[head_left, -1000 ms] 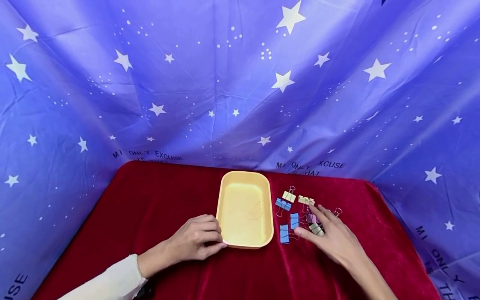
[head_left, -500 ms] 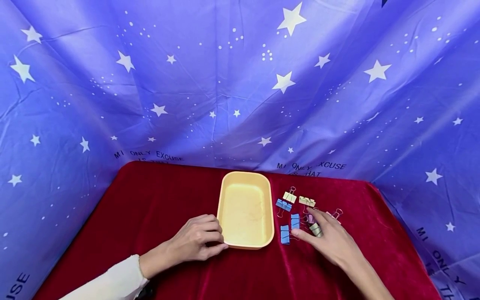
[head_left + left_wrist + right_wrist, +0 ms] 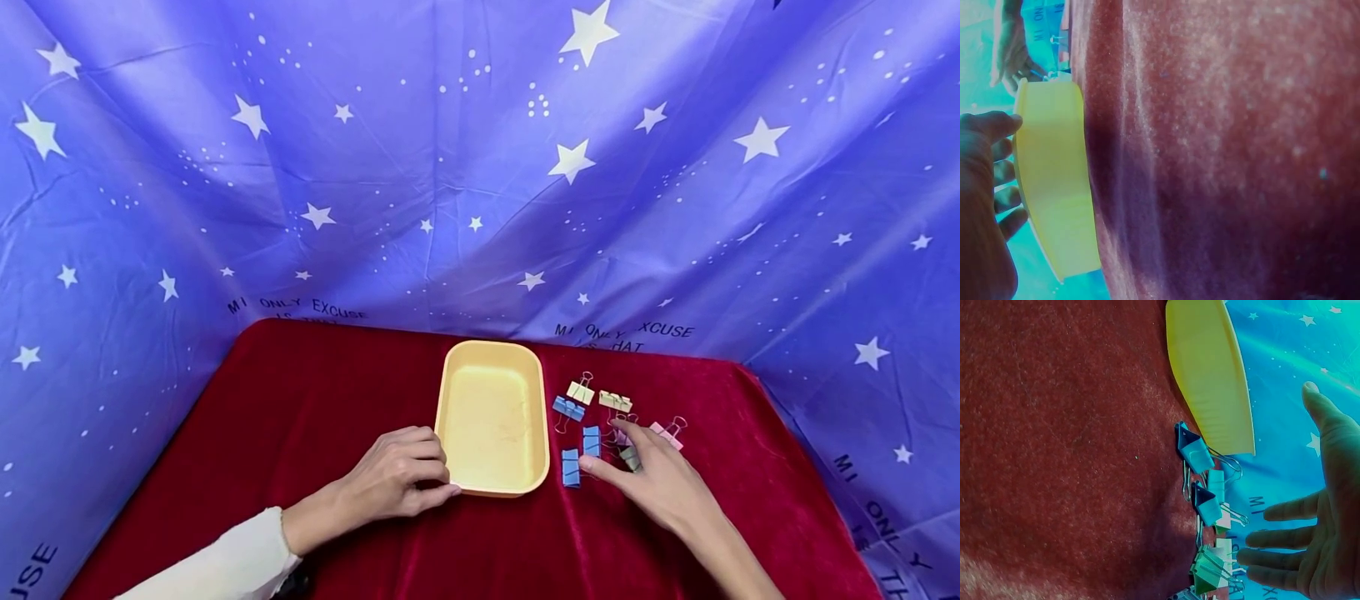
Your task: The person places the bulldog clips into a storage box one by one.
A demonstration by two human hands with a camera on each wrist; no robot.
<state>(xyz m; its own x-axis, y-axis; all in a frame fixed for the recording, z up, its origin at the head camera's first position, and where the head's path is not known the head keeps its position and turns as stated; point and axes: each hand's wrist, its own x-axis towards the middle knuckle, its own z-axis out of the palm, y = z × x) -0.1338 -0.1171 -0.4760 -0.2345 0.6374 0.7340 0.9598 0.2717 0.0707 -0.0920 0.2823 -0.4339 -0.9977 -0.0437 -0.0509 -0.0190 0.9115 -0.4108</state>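
Observation:
My left hand (image 3: 405, 473) holds the near left corner of a yellow rectangular tray (image 3: 542, 417), thumb at the near edge and bent fingers along the left side. The left wrist view shows that thumb on the rim of the tray (image 3: 1054, 162). My right hand (image 3: 663, 483) hovers over binder clips at the tray's right, fingers spread and holding nothing. Near its thumb lie blue binder clips (image 3: 571, 468). A green binder clip (image 3: 1209, 570) and a purple one are partly hidden under the hand in the head view. A pink binder clip (image 3: 666, 435) lies right of the fingers.
Two pale yellow binder clips (image 3: 581, 392) and another blue binder clip (image 3: 567, 408) lie farther back, right of the tray. Dark red velvet cloth (image 3: 322, 392) covers the table. A blue star-printed curtain (image 3: 375, 167) stands behind and at both sides.
My right hand has drawn slightly left and nearer to me, with its thumb closer to the blue clips, uncovering the pink clip. The left hand and tray stay in place.

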